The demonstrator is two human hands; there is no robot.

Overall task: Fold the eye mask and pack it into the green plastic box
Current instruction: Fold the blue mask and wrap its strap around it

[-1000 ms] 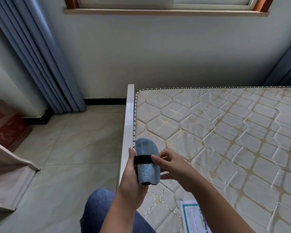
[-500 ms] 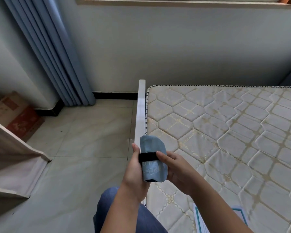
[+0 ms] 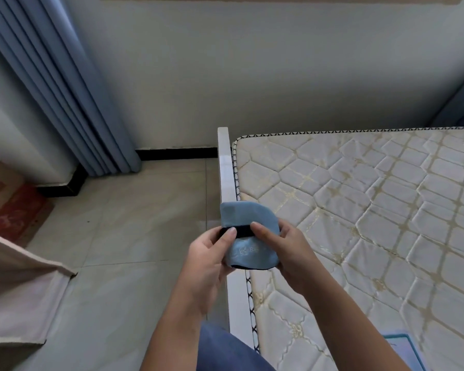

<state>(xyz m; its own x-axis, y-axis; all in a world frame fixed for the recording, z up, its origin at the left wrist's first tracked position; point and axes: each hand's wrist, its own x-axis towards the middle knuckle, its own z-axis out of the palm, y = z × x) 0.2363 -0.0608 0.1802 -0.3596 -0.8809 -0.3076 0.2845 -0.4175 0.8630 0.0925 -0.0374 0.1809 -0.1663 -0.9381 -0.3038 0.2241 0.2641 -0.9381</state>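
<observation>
We hold the folded eye mask (image 3: pixel 248 236) in the middle of the frame, left hand (image 3: pixel 208 257) and right hand (image 3: pixel 287 253) pinching its black strap (image 3: pixel 241 232). Next we must find the green box, which we cannot see.

We hold both bare forearms forward and angled inward so our hands meet in front of us. Our left hand (image 3: pixel 208 254) curls around the left edge of the folded light-blue fabric eye mask (image 3: pixel 248 236), thumb pressed on its black strap. Our right hand (image 3: pixel 284 249) cups the right side, thumb on the strap too.
</observation>
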